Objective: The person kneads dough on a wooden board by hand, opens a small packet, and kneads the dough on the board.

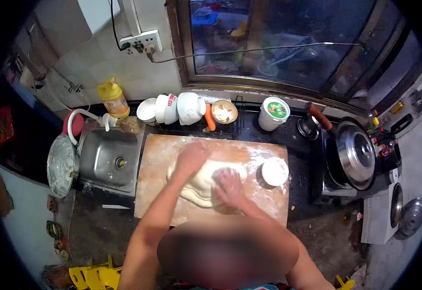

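A large pale lump of dough (202, 183) lies folded and uneven on a floured wooden board (153, 203). My left hand (192, 157) is at the dough's far left edge, its fingers curled down over it; the fingertips are blurred. On the right part of the dough, my right hand (228, 187) presses in with bent fingers, which partly hide the surface there. A white bowl of flour (274, 172) stands on the board to the right of the dough, with loose flour scattered around it.
Left of the board is a steel sink (109, 150) with a floury metal basin (62, 166) at its side. Stacked bowls (166, 110), an orange-handled tool (210, 118) and a white tub (273, 114) line the back. A lidded pan (356, 152) sits on the stove at right.
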A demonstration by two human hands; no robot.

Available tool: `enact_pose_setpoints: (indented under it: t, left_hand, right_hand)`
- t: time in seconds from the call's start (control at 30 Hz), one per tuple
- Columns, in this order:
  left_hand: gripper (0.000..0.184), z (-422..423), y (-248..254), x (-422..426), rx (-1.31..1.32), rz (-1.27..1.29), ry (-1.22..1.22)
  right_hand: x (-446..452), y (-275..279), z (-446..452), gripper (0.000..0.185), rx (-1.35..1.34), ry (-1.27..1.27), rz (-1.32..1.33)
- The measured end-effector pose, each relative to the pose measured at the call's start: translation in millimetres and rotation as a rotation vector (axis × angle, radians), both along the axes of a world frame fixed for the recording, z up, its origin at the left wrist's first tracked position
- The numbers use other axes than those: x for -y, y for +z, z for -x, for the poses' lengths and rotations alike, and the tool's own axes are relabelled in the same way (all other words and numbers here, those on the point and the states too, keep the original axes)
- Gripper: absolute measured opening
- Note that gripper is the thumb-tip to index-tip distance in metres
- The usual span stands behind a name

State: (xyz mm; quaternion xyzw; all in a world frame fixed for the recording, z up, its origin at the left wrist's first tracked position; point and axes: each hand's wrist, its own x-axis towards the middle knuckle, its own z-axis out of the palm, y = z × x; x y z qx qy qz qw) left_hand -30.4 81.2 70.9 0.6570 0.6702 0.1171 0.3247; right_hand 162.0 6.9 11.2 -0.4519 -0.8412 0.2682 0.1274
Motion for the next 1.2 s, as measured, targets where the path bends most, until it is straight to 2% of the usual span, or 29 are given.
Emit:
enact_pose_setpoints:
  t: [0.03, 0.07, 0.13, 0.23, 0.33, 0.4, 0.5, 0.6, 0.63, 0.73, 0.87, 0.9, 1.0, 1.03, 1.13, 1.17, 1.2]
  left_hand:
    - [0.053, -12, -43, 25, -0.045, -0.267, 0.036]
    - [0.052, -23, -50, 47, -0.175, -0.179, -0.096]
    - [0.05, -41, -47, 96, -0.311, -0.314, -0.123]
    - [0.047, -51, -74, 165, -0.354, -0.658, -0.017]
    - [0.05, -57, -86, 196, -0.351, -0.683, 0.072]
    - [0.055, -58, -110, 201, -0.369, -0.722, 0.105]
    - [0.059, -55, -120, 183, -0.419, -0.744, 0.111]
    - [0.059, -46, -123, 139, -0.382, -0.764, 0.133]
    - [0.057, -42, -122, 122, -0.37, -0.76, 0.14]
    - [0.053, -28, -121, 69, -0.318, -0.716, 0.128]
    - [0.043, -14, -121, -2, -0.207, -0.782, 0.121]
    - [0.028, -13, -119, -19, -0.277, -0.868, 0.135]
    - [0.019, -3, -128, -58, -0.246, -0.719, 0.118]
    - [0.023, -4, -121, -67, -0.238, -0.717, 0.128]
    - [0.028, -4, -105, -67, -0.299, -0.487, 0.037]
    - [0.032, -1, -104, -61, -0.295, -0.408, -0.012]
    - [0.035, 5, -96, -53, -0.247, -0.269, -0.109]
  right_hand:
    - [30, -4, -4, 0.043, -0.02, -0.027, -0.05]
    - [50, -4, -10, 0.04, -0.061, -0.013, -0.121]
    - [74, -3, -19, 0.035, -0.15, 0.018, -0.266]
    - [91, -11, -21, 0.039, -0.192, -0.144, -0.205]
    - [85, -33, -10, 0.046, -0.156, -0.189, -0.321]
    - [84, -47, -13, 0.057, -0.089, -0.139, -0.27]
    - [68, -53, -9, 0.057, -0.084, -0.141, -0.336]
    - [25, -56, 1, 0.056, -0.083, -0.173, -0.279]
    - [9, -51, 8, 0.052, -0.134, -0.207, -0.393]
    - [-39, -59, 18, 0.048, -0.127, -0.233, -0.365]
    - [-96, -61, 30, 0.035, -0.173, -0.293, -0.32]
    - [-110, -67, 35, 0.028, -0.232, -0.33, -0.43]
    - [-137, -69, 45, 0.025, -0.117, -0.445, -0.374]
    - [-143, -58, 47, 0.025, -0.011, -0.434, -0.268]
    - [-149, -67, 47, 0.026, 0.009, -0.355, -0.381]
    - [-147, -68, 40, 0.031, 0.244, -0.165, -0.143]
    - [-132, -60, 31, 0.032, 0.121, -0.164, -0.143]
